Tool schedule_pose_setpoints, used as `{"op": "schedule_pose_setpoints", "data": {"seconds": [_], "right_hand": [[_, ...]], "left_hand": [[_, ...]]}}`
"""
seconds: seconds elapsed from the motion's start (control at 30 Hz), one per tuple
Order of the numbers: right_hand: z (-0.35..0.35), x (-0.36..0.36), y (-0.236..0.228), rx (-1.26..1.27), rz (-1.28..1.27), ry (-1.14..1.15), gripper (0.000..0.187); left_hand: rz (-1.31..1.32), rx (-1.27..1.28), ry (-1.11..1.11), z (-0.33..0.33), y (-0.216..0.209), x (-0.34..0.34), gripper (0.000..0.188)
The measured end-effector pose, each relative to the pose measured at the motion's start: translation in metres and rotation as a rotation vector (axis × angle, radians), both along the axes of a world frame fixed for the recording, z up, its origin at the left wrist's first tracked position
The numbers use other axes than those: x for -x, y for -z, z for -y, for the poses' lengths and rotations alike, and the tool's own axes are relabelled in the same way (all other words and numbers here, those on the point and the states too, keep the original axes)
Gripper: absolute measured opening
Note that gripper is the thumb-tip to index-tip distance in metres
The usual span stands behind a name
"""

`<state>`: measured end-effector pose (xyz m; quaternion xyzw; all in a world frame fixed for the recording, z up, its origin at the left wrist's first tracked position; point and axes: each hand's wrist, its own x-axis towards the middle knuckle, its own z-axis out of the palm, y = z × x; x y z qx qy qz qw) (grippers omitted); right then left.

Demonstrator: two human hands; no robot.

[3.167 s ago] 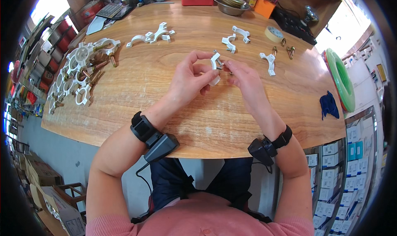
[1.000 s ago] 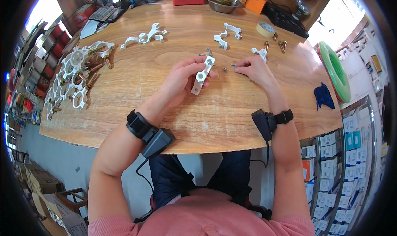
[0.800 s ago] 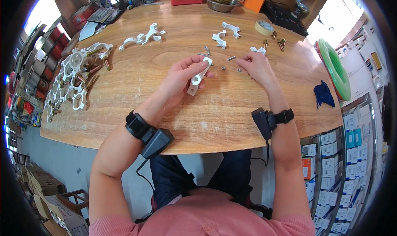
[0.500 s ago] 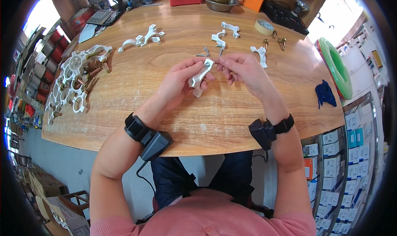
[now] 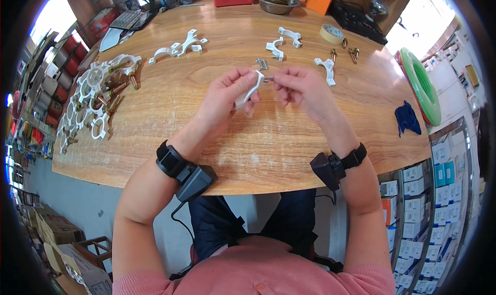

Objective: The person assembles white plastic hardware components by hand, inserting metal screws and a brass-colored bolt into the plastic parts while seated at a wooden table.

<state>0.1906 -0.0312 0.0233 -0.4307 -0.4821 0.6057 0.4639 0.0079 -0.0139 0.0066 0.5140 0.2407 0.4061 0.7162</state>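
My left hand is closed around a white plastic pipe clamp half, tilted with its upper end toward my right hand. Between thumb and fingertips, my right hand pinches a small silver screw. The screw points at the upper end of the clamp half; whether it has entered a hole cannot be made out. Just beyond my hands, a few small silver screws lie on the wooden table. Farther off are more white clamp halves, one straight ahead and another to the right.
On the left lies a pile of white clamp rings with brass-coloured bolts. More clamp halves sit at back left. Tape roll, several bolts, a dark blue cloth and a green coil are on the right.
My left hand has turned the clamp half more edge-on. My right hand has brought the screw to the clamp's upper end, pointing left.
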Motion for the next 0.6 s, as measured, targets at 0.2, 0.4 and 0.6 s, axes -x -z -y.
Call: {"op": "schedule_pose_setpoints", "data": {"seconds": [0.2, 0.4, 0.6], "right_hand": [[-0.02, -0.036, 0.007, -0.375, 0.937, 0.396, 0.022], [-0.036, -0.053, 0.027, -0.22, 1.108, 0.297, 0.025], [-0.026, -0.053, 0.024, -0.33, 1.088, 0.335, 0.026]], "left_hand": [[0.013, 0.005, -0.153, -0.005, -0.004, 0.006, 0.026], [0.119, 0.111, -0.108, -0.009, -0.002, 0.007, 0.04], [0.193, 0.174, -0.095, -0.012, -0.004, 0.006, 0.04]]}}
